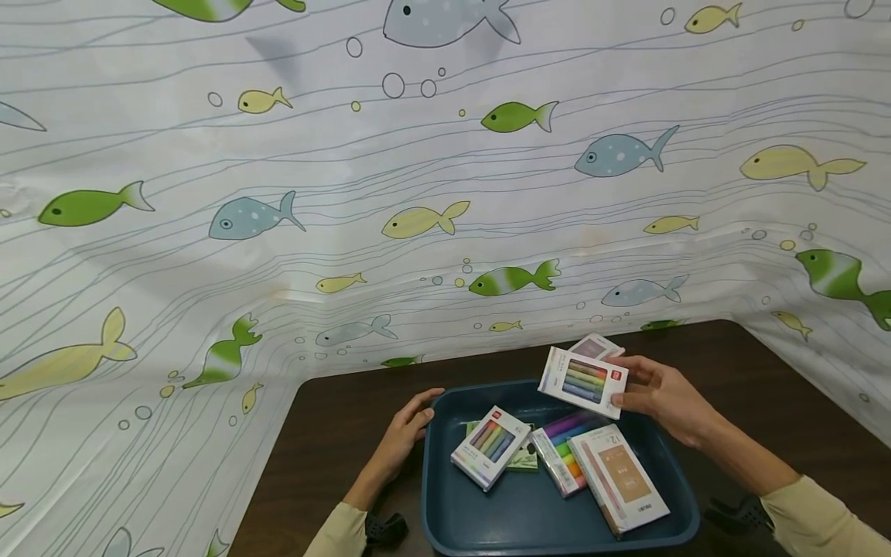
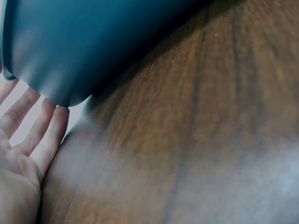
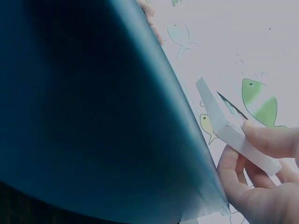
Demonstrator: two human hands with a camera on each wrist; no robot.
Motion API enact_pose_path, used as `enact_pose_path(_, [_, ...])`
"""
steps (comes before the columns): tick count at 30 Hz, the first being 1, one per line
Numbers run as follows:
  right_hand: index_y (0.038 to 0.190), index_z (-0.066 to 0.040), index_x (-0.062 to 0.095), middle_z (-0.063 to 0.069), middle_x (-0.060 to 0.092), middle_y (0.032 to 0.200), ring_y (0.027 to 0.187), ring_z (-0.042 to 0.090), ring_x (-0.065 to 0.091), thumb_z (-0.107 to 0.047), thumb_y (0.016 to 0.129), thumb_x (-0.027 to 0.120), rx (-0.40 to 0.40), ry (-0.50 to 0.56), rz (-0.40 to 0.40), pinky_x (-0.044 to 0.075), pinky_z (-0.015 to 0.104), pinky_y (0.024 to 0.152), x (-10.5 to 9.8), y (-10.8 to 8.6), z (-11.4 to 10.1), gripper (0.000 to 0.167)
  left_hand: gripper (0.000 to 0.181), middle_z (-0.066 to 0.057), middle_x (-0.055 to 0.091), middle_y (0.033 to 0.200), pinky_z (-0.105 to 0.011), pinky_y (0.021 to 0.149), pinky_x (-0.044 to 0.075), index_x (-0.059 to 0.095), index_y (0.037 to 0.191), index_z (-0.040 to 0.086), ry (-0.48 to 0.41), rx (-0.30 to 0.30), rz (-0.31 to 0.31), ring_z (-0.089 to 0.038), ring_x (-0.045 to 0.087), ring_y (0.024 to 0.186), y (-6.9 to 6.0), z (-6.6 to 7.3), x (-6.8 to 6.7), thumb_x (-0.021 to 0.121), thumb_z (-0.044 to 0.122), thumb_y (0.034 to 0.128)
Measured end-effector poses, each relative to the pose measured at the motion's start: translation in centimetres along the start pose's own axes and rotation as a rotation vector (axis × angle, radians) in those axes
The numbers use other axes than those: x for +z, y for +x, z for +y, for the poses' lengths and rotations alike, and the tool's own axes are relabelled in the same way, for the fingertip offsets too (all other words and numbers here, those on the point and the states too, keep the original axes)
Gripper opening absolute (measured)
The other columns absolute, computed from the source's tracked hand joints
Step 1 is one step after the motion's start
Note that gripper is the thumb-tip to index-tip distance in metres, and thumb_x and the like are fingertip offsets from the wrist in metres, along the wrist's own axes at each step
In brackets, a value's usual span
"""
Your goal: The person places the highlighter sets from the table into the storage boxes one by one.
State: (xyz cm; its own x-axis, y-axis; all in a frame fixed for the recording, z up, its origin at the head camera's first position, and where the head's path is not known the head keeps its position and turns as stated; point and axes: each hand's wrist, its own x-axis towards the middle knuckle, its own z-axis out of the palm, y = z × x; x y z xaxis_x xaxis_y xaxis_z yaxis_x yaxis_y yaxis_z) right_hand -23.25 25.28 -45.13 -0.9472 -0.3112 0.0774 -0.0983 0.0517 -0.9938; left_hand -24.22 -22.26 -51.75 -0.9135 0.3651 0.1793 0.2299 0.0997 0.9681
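Observation:
My right hand [image 1: 664, 398] pinches a white box of coloured sticks [image 1: 583, 384] between thumb and fingers, above the far right part of the blue tray [image 1: 501, 534]. In the right wrist view, the box [image 3: 247, 148] appears edge-on in the fingers. My left hand [image 1: 407, 433] touches the tray's far left corner; its extended fingers also show against the tray wall [image 2: 70, 51] in the left wrist view. A similar white box [image 1: 491, 447] lies in the tray on a green packet [image 1: 525, 458]. Beside them are a pack of rainbow-coloured pens [image 1: 562, 460] and a larger white-and-brown box [image 1: 623, 478].
Another white box [image 1: 595, 346] is partly hidden behind the held one; what supports it I cannot tell. The tray stands on a dark wooden table [image 1: 334, 441]. A fish-patterned sheet [image 1: 418, 170] hangs behind and around the table.

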Motion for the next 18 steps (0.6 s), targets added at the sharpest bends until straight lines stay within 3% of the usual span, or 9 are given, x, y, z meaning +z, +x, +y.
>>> enact_pose_path(10, [0.152, 0.004, 0.033, 0.033, 0.042, 0.142, 0.120, 0.043, 0.058, -0.009, 0.093, 0.075, 0.036, -0.026, -0.077, 0.054, 0.047, 0.090, 0.0, -1.0, -0.5, 0.073, 0.042, -0.007, 0.043, 0.153, -0.052, 0.100, 0.047, 0.048, 0.152, 0.022, 0.000, 0.001, -0.001, -0.032, 0.050, 0.131, -0.1, 0.1, 0.0, 0.046, 0.030, 0.1110])
enact_pose_path(18, [0.151, 0.005, 0.036, 0.032, 0.047, 0.138, 0.119, 0.043, 0.058, -0.005, 0.094, 0.073, 0.047, -0.004, -0.192, 0.053, 0.054, 0.090, 0.0, -1.6, -0.9, 0.068, 0.042, -0.006, 0.043, 0.154, -0.051, 0.100, 0.047, 0.048, 0.152, 0.022, -0.001, 0.002, 0.002, -0.030, 0.050, 0.131, -0.1, 0.0, 0.0, 0.046, 0.031, 0.1108])
